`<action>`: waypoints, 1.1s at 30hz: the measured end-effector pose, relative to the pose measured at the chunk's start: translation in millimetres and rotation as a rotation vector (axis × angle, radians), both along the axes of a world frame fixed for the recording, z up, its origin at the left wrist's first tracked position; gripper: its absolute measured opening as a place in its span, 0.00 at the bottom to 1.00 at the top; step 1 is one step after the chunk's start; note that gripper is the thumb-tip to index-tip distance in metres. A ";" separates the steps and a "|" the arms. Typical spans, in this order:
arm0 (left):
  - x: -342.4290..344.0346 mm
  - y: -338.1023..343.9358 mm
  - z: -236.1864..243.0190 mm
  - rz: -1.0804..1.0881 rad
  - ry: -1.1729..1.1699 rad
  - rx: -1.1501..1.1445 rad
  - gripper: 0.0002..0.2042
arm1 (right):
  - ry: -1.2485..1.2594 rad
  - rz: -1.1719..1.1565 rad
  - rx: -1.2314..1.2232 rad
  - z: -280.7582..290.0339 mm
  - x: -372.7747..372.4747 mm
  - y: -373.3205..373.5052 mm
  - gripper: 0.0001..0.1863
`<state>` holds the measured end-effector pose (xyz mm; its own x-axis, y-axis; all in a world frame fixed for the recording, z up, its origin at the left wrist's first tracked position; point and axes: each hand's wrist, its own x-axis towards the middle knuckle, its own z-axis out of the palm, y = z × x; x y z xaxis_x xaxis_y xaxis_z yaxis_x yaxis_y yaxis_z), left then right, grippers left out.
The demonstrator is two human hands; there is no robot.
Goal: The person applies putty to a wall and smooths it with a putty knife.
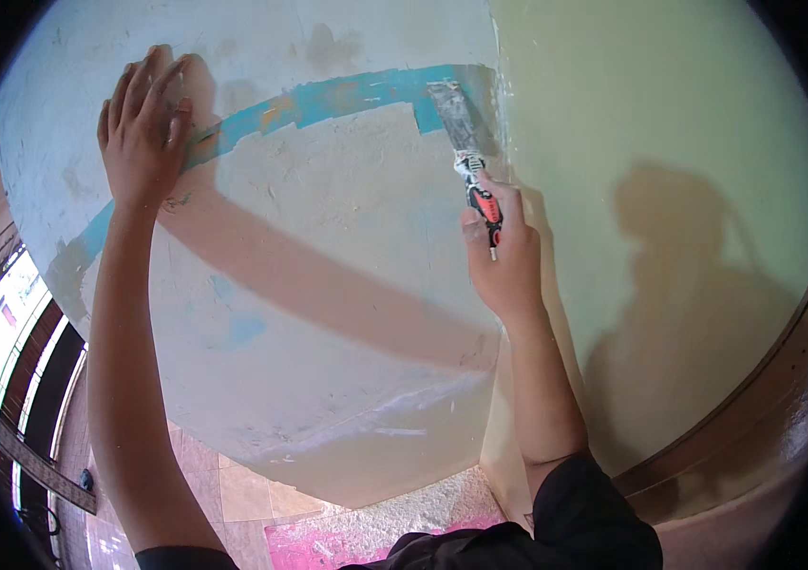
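Note:
My right hand [508, 252] grips the red and black handle of a putty knife [458, 119]. Its wide metal blade, smeared with white, lies against the wall [328, 228] at the right end of a turquoise strip [347, 95], close to the corner. Whitish filler coats the wall below the strip, with patches of blue showing through. Further left, my left hand [144, 133] rests flat on the wall with its fingers stretched out, beside the strip and partly over it. Nothing is in that hand.
A pale green wall [689, 114] meets the whitish one at the right corner and carries my shadow. Brown wood trim [736, 427] runs low at the right. A pink sheet [318, 543] covered in white crumbs lies on the tiled floor [233, 484]. Railings [28, 370] stand at the left.

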<state>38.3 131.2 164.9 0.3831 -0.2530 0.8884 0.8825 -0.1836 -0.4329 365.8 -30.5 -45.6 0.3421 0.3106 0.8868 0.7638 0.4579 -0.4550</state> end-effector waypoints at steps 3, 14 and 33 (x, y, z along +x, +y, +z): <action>-5.0 7.8 2.3 0.020 -0.025 0.052 0.21 | 0.038 0.015 -0.044 -37.4 8.1 14.2 0.21; -0.4 0.1 0.1 0.054 -0.038 0.004 0.23 | 0.065 -0.073 0.384 -48.3 7.9 35.0 0.28; -3.8 -0.6 -1.8 -0.080 -0.018 -0.011 0.21 | 0.054 0.055 0.105 -16.1 -18.7 8.7 0.27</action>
